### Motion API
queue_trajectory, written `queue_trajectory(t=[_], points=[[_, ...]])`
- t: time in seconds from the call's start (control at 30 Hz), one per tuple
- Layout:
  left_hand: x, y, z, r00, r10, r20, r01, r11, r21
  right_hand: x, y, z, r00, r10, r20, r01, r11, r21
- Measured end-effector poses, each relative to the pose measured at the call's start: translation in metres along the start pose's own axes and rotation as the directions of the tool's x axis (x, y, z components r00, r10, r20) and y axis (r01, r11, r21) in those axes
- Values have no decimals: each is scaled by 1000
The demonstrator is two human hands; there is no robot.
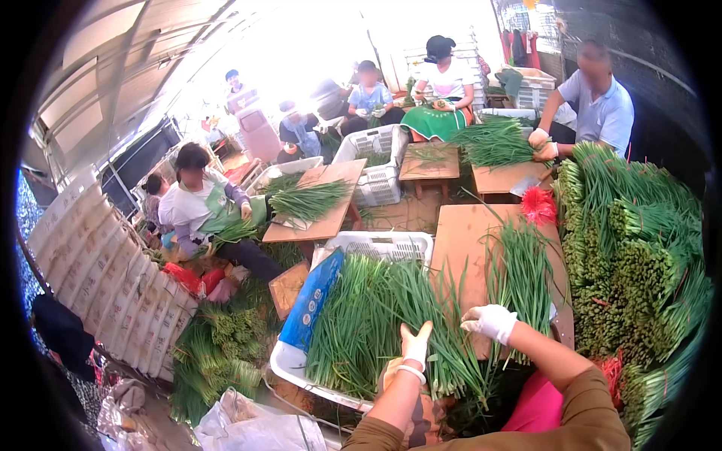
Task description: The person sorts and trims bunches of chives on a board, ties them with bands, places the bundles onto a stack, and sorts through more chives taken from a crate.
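Observation:
My left hand, in a pale glove with a white band at the wrist, rests against the long green garlic chives heaped in a white plastic crate. Its thumb and fingers are apart, pointing up into the leaves. My right hand, in a white glove, is over the near edge of a wooden board, by a loose pile of chives lying there. Its fingers are slightly bent and apart, and I see nothing gripped in them. A blue printed sheet lines the crate's left side.
Stacked chive bundles rise close on my right, and more bundles lie on the floor at left. A red tie bunch sits at the board's far corner. Several co-workers sit ahead with boards and crates. White crates lean at far left.

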State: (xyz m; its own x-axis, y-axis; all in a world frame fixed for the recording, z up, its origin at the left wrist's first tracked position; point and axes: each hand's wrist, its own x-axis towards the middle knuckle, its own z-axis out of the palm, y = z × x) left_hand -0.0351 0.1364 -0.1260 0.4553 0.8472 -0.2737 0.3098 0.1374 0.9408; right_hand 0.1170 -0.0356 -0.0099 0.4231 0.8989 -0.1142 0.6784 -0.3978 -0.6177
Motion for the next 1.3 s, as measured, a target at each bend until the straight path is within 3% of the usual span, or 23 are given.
queue_trajectory(t=[0.07,0.13,0.27,0.4,0.47,0.53,0.57,0.6,0.67,0.7,0.8,0.87,1.0,1.07,1.1,1.2,1.23,1.3], points=[[9,-3,-2,996,-69,-58,70,998,9,23,6,11,973,185,138,-173,980,-93],[0,16,-7,985,-167,-41,170,983,66,34,1,32,966,229,116,-229,973,-14],[-6,20,-3,993,-110,50,100,981,167,20,-39,52,948,296,115,-316,914,255],[-24,19,-1,1000,-25,18,22,986,164,31,-9,123,955,295,-3,-269,875,403],[-50,41,-6,999,-39,5,38,990,134,16,-29,108,953,291,88,-293,803,519],[-50,24,-3,998,35,-47,-31,996,89,28,-4,140,925,347,152,-365,708,604],[-41,9,-2,995,104,0,-104,993,59,4,-38,108,916,331,225,-375,510,774],[-47,11,-3,993,115,-3,-114,991,64,3,-34,114,922,313,227,-353,443,824],[-70,20,-2,983,175,48,-162,966,-201,1,-22,130,933,280,225,-305,288,908],[-80,25,-3,989,138,47,-121,959,-258,-4,-25,129,933,297,202,-287,276,917],[-78,22,-2,971,192,146,-81,829,-553,-27,-41,116,978,201,49,-117,343,932],[-83,48,-4,929,322,182,-161,794,-586,-35,-54,93,988,132,-81,14,448,894],[-101,141,-8,777,577,249,-325,709,-626,-35,-80,32,931,0,-364,318,490,812],[-110,189,-9,684,681,263,-447,675,-587,-44,-107,-18,896,-18,-443,374,566,734],[-104,203,-6,609,749,261,-516,624,-587,-46,-115,-37,876,-31,-481,422,529,736],[-111,251,-5,486,813,321,-498,559,-663,-42,-118,-69,835,-62,-546,506,477,719],[-108,255,-3,478,817,323,-523,560,-642,-36,-110,-73,809,-74,-583,495,621,608],[-94,251,4,513,766,388,-501,634,-590,-28,-99,-70,804,-67,-591,447,723,527]])
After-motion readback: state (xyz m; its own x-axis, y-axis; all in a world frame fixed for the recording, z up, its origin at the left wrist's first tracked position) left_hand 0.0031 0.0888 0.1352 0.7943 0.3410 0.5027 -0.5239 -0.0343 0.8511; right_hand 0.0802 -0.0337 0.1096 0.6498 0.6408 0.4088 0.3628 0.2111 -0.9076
